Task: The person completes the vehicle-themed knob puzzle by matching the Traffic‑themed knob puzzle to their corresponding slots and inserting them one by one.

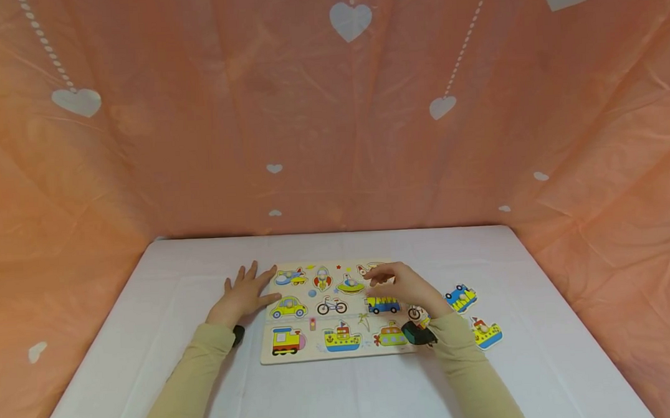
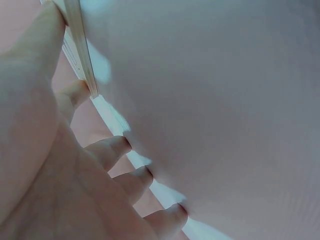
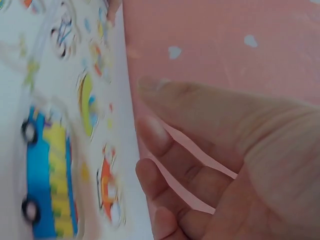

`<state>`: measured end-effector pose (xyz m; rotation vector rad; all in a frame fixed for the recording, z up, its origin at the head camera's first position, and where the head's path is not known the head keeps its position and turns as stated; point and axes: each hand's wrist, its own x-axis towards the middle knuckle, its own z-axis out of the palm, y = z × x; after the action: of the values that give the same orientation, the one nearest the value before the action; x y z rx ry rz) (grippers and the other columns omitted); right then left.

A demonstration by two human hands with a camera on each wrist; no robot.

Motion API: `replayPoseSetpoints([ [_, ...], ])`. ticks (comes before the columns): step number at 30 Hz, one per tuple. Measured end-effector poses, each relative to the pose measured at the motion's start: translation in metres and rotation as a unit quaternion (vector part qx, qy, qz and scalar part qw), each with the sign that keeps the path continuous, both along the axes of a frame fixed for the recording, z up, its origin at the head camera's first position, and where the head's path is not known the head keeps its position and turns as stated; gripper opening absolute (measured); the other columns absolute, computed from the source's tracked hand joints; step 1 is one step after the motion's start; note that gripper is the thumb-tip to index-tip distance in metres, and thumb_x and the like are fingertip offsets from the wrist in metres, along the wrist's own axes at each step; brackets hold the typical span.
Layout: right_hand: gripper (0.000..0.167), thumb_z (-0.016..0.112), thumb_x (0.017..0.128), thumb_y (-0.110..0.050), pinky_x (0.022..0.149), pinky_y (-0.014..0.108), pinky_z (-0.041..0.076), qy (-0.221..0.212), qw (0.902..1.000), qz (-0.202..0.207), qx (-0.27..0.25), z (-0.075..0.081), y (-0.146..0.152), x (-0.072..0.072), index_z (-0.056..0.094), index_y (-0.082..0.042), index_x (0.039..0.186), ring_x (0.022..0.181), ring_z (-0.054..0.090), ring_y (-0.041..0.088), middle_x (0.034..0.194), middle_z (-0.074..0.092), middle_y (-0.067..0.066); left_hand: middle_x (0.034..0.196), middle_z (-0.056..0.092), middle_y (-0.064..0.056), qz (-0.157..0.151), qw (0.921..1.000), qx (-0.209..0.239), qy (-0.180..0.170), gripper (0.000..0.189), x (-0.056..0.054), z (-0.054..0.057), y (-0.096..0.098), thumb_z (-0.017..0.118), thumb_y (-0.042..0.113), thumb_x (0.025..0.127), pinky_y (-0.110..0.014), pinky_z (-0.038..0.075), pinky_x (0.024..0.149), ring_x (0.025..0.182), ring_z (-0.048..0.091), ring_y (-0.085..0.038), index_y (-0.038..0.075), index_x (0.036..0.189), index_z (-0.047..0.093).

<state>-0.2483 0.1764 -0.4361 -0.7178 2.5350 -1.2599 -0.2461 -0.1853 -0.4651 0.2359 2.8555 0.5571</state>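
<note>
Puzzle board (image 1: pixel 355 306) — cream, vehicle-patterned

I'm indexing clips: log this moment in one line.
left hand: touching puzzle board; right hand: over board, empty; loose bus, loose boat: right of board

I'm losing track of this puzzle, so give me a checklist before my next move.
1. Left hand touching the puzzle board: ok.
2. Right hand free of pieces: ok, none visible in it.
3. Loose bus piece in the board: not ok, on the table to the right.
4. Loose boat piece in the board: not ok, also on the table.
5. Helicopter seated: cannot tell, partly covered in the head view, blurred in the right wrist view.
</note>
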Motion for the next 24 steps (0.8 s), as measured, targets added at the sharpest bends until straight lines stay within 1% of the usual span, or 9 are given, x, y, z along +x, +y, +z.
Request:
replayPoseSetpoints([
  [3,0.032,0.071,0.086,-0.012,0.074,0.034,0.048,-0.012,0.9996,-0.016,0.018,-0.003,0.012,0.003,0.067,-0.001,0.116,0.091,0.057,0.020,0.099,0.065,0.005,0.153,0.009,-0.031,-0.001,1.0000,0.000,0.001,0.077,0.001,0.001,0.000,0.064,0.046,0.089,-0.073,0.002,0.103,0.137,0.002,-0.055,0.013,0.150,0.032],
  [6,0.031,0.072,0.085,-0.009,0.076,0.034,0.049,-0.020,0.9989,-0.030,0.030,-0.007,0.022,0.007,0.067,0.000,0.115,0.090,0.057,0.019,0.099,0.065,0.006,0.153,0.009,-0.031,-0.004,1.0000,-0.002,0.003,0.077,0.001,0.000,0.000,0.064,0.047,0.089,-0.073,0.003,0.103,0.137,0.002,-0.055,0.013,0.150,0.032],
  [12,0.027,0.072,0.085,-0.006,0.074,0.032,0.049,-0.027,0.9978,-0.053,0.032,-0.009,0.036,0.012,0.067,0.001,0.111,0.087,0.057,0.020,0.096,0.065,0.008,0.153,0.008,-0.031,-0.003,1.0000,0.001,0.002,0.077,0.001,0.001,-0.001,0.064,0.047,0.089,-0.073,0.002,0.102,0.137,0.002,-0.055,0.013,0.150,0.031],
  [16,0.026,0.071,0.086,-0.007,0.072,0.032,0.049,-0.033,0.9966,-0.068,0.031,-0.012,0.043,0.014,0.068,0.000,0.111,0.085,0.057,0.020,0.092,0.064,0.005,0.153,0.008,-0.031,-0.004,1.0000,0.005,0.003,0.077,0.000,-0.001,-0.001,0.064,0.047,0.088,-0.073,0.002,0.102,0.137,0.002,-0.055,0.013,0.150,0.032],
  [20,0.025,0.071,0.085,-0.007,0.072,0.030,0.049,-0.040,0.9944,-0.089,0.041,-0.014,0.049,0.016,0.068,-0.001,0.110,0.083,0.057,0.019,0.091,0.064,0.004,0.154,0.008,-0.031,-0.002,1.0000,0.008,0.000,0.078,-0.001,-0.002,-0.002,0.065,0.047,0.088,-0.073,0.001,0.102,0.137,0.001,-0.055,0.014,0.150,0.032],
  [24,0.024,0.073,0.085,-0.008,0.070,0.028,0.049,-0.037,0.9928,-0.103,0.049,-0.017,0.057,0.017,0.069,-0.002,0.108,0.082,0.057,0.017,0.089,0.064,0.002,0.154,0.007,-0.030,0.000,0.9999,0.010,-0.001,0.079,-0.002,-0.004,-0.003,0.064,0.048,0.088,-0.073,0.000,0.102,0.137,0.000,-0.054,0.014,0.151,0.031],
])
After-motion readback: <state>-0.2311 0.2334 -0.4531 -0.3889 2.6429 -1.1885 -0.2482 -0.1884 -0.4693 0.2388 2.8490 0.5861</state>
